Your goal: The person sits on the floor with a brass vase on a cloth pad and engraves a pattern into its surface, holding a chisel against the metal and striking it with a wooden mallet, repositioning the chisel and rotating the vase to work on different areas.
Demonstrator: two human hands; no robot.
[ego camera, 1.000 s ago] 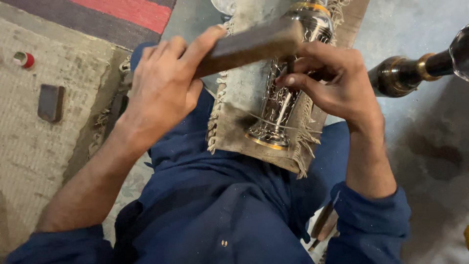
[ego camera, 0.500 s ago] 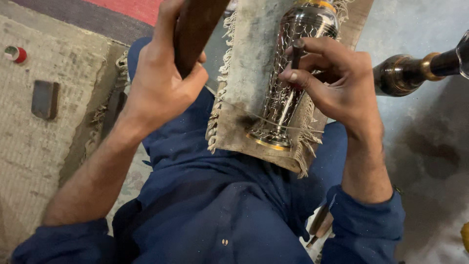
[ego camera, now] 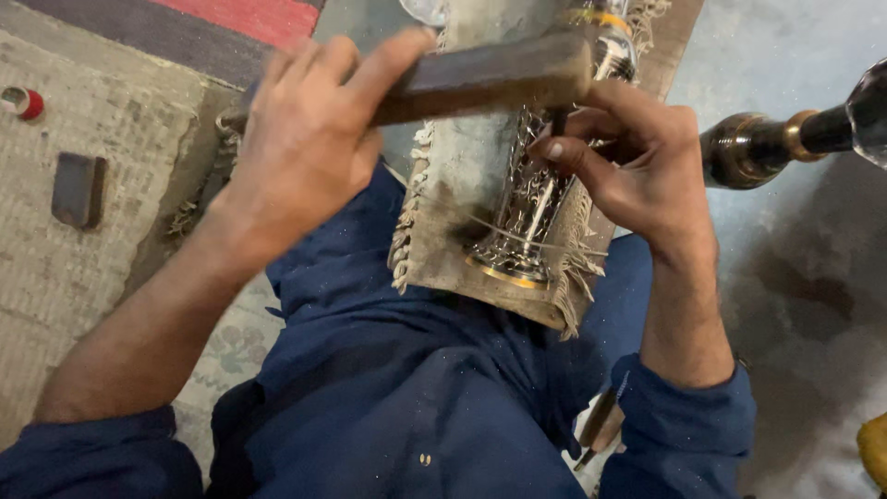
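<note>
On the lap, in the head view, a fringed cloth pad (ego camera: 453,231) covers a board, and an engraved silver metal vase (ego camera: 536,208) lies lengthwise on it, base toward the person and neck pointing away. The left hand (ego camera: 305,157) is closed around a dark wooden mallet block (ego camera: 480,79), thumb along the top face, with the block held level just above the vase's upper body. The right hand (ego camera: 637,162) is pinched together on a thin dark punch (ego camera: 558,120), thumb and forefinger clamped on its shank, with the tip set against the patterned wall of the vase.

Step in hand, as judged: chasing the surface pattern, with the block meeting or about to meet the punch head; contact cannot be confirmed. The next move appears to call for a short, square strike on the punch head, a steady right-hand pinch, and the vase kept from rolling on the pad.

Count in this view:
- Vase on the pad: one.
- Mallet block: one.
- Punch in hand: one.
- Dark metal piece with brass band (ego camera: 767,143), at the right on the grey floor: one.
- Small dark block (ego camera: 78,189) on the mat: one.
- Red spool (ego camera: 23,102) on the mat: one.
- Wooden-handled tool (ego camera: 599,425) beside the right thigh: one.
</note>
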